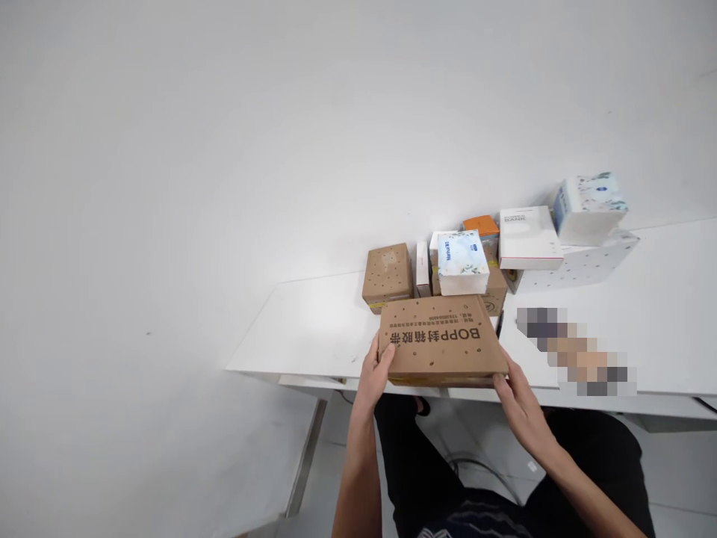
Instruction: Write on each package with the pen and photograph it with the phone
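A brown cardboard box (437, 351) with dark printed lettering, upside down from my side, is held between my hands at the table's front edge. My left hand (374, 373) grips its left side, thumb on the top face. At the box's near right corner, my right hand (518, 400) is closed on the edge; its fingers are partly hidden beneath. Just behind the box sit a tissue pack (462, 265) with a floral print and a smaller cardboard box (388, 275). Whether the held box rests on the table I cannot tell.
Along the wall on the white table (296, 329) stand a white power bank box (529, 237), an orange box (482, 226), a narrow white box (422, 269) and another tissue pack (591, 208) on a speckled white box (588, 265). A blurred patch (576, 351) covers something at right.
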`<state>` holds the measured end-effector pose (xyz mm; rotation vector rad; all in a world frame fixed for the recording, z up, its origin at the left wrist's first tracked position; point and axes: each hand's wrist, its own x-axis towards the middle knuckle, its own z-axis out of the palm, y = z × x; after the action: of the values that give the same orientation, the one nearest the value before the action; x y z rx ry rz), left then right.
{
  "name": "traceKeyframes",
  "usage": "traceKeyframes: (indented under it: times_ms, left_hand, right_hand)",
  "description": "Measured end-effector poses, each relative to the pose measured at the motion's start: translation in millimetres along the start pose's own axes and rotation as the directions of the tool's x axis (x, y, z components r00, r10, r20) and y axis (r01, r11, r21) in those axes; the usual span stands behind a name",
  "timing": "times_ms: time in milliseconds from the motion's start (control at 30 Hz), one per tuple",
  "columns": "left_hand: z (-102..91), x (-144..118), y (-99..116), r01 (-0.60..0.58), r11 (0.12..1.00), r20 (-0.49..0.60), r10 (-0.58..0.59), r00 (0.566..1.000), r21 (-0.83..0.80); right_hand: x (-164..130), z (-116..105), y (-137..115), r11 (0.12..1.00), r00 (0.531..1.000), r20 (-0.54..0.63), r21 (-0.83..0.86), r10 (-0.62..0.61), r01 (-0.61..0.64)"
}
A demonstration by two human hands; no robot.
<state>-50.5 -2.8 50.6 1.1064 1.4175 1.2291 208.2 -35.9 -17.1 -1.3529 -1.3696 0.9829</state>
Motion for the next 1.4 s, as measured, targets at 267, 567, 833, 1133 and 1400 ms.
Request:
traceKeyframes:
  times_ms: [267, 567, 833, 1133, 1400]
  left_hand:
    - [-23.3, -21, -24, -0.016, 0.998, -0.050, 0.020, 0.999, 0.068]
    - [-64.6, -49, -18, 0.010, 1.000, 0.110, -0.010, 0.994, -0.007]
    - [-60.6, -44, 4, 0.064, 0.997, -0.190, -0.055, 0.980, 0.043]
    - [-46.0, -16, -42, 0.087, 0.969, -0.112, -0.116, 0.987, -0.230]
    - [-59.9, -27, -61, 0.178, 0.984, -0.143, -0.176, 0.974, 0.003]
  right_hand:
    - [-16, 1, 9, 0.999, 0.998, 0.053, -0.029, -0.018, 0.020]
    - [-24, -11, -18, 0.997, 0.996, 0.059, 0.044, -0.071, 0.068]
    - [-18, -17, -41, 0.982, 1.000, 0.032, 0.189, 0.002, -0.008]
    - [-17, -8, 16, 0.995, 0.985, 0.146, 0.059, -0.092, 0.084]
    - [-25, 2, 42, 0.942, 0.950, 0.199, -0.192, -0.239, 0.277]
